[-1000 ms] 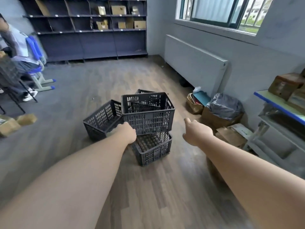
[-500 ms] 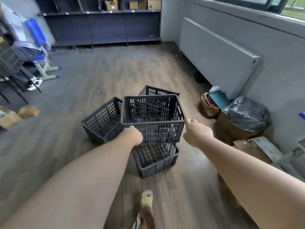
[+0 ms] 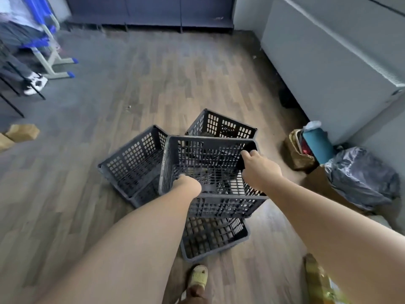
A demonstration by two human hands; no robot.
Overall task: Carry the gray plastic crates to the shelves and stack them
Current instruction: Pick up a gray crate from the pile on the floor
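Several gray plastic crates sit clustered on the wooden floor. The top crate (image 3: 208,150) rests on a lower crate (image 3: 214,238). My left hand (image 3: 189,184) is closed over the top crate's near-left rim. My right hand (image 3: 258,167) grips its right rim, fingers curled inside. A tilted crate (image 3: 133,163) leans at the left, and another crate (image 3: 221,126) stands behind. The dark shelves (image 3: 153,14) run along the far wall, only their base in view.
A white radiator cover (image 3: 328,69) lines the right wall. Bags and a black sack (image 3: 361,178) lie at the right. A seated person's feet (image 3: 35,84) and a blue chair are far left. Cardboard boxes (image 3: 22,132) lie at the left edge. My sandalled foot (image 3: 198,279) is below.
I have stepped closer and the view has tipped down. Both hands went from beside the top crate onto its rims and closed on them.
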